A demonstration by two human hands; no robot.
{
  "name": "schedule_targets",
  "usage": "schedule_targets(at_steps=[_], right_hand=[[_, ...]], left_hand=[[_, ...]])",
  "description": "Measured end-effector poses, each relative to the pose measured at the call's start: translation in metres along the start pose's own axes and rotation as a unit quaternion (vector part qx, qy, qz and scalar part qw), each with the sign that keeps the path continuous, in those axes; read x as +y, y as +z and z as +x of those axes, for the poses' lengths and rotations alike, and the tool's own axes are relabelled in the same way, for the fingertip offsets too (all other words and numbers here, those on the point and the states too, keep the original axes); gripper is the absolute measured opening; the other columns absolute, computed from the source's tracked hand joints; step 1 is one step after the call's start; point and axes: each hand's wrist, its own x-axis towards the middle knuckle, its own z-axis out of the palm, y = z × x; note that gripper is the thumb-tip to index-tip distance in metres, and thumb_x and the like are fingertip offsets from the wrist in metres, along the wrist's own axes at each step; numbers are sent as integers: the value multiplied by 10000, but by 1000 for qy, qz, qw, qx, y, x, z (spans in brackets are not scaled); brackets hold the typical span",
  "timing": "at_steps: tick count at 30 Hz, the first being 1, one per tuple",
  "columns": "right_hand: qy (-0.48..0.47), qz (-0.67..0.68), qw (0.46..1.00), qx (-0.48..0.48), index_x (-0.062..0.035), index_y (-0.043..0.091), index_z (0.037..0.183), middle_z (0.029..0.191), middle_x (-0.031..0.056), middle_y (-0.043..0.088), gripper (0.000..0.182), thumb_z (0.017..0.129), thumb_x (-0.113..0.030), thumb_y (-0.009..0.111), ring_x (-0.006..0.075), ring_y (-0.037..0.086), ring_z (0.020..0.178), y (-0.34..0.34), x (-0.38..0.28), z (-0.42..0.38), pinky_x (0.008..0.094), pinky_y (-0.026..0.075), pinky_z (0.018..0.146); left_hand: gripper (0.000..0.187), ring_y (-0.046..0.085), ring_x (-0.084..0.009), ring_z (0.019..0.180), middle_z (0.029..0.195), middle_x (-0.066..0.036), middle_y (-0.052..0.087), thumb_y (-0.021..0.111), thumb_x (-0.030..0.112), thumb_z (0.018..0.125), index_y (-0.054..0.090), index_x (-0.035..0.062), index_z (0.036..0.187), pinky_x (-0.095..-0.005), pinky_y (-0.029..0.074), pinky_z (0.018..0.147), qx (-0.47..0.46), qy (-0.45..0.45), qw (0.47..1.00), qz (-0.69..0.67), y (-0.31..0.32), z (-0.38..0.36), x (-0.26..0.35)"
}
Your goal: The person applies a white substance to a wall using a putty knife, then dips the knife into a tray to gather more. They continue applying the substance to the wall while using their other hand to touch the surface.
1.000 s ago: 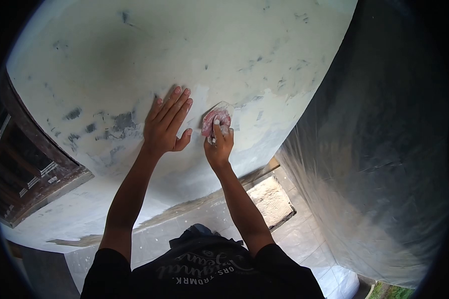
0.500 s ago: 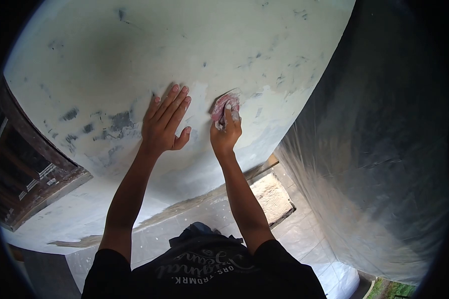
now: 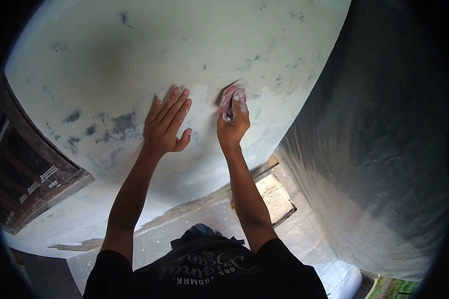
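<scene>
My left hand (image 3: 165, 124) lies flat against a pale plastered wall (image 3: 134, 55), fingers spread and pointing up. To its right my right hand (image 3: 233, 124) presses a small pinkish, dust-covered piece of sandpaper (image 3: 231, 99) onto the same wall, fingers closed over it. The wall around both hands shows whiter filler patches and dark grey scuffs (image 3: 119, 122). Both forearms reach up from my black shirt at the bottom of the view.
A dark plastic sheet (image 3: 379, 149) hangs along the right side. A dark wooden frame (image 3: 30, 174) stands at the left. Below lie a tiled floor (image 3: 304, 234) and a pale stone block (image 3: 274, 197) near the wall's foot.
My right hand has slid the sandpaper up and to the right along the wall. My left hand has stayed in place.
</scene>
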Motion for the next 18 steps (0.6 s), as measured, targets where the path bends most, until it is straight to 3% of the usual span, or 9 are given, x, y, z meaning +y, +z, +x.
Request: schedule_targets(at_steps=[3,4,7,13,15,18], right_hand=[[-14,-5,998,-58,16,591,1154,932,192,621,547,620,97,676,373,566,770,3,-19,-54,425,479,660],[-14,43,996,-76,23,564,1191,977,202,617,646,558,108,652,396,566,874,1,-24,-79,450,461,741],[-20,101,992,-73,5,600,1146,983,213,629,580,579,113,667,407,599,855,-17,-47,-107,453,492,774],[9,54,997,47,51,587,1152,890,176,616,519,641,104,659,354,567,746,-16,-9,-10,413,482,631],[15,-24,999,31,59,575,1165,848,161,609,528,646,77,672,338,542,718,-7,2,11,415,453,648],[-32,19,999,-28,48,569,1182,806,153,597,561,628,80,654,334,516,711,4,-8,-7,438,408,684]], left_hand=[[479,456,-219,1314,1325,-84,570,401,296,875,589,25,1221,-410,123,1164,4,-1,1000,-3,0,-2,0],[478,457,-220,1313,1323,-85,571,398,298,876,592,24,1216,-411,119,1165,10,-1,1000,-5,1,-2,0],[477,461,-220,1309,1317,-88,575,390,298,879,595,24,1211,-410,111,1167,14,4,1000,0,1,-2,0],[471,462,-218,1308,1309,-90,582,382,294,882,606,28,1199,-418,98,1171,14,9,1000,7,3,-2,-1],[468,462,-217,1308,1308,-90,582,382,293,883,609,28,1194,-418,98,1171,12,8,1000,9,2,-1,-1],[465,461,-217,1309,1308,-90,582,382,291,883,610,28,1192,-415,99,1171,9,4,1000,4,2,-2,1]])
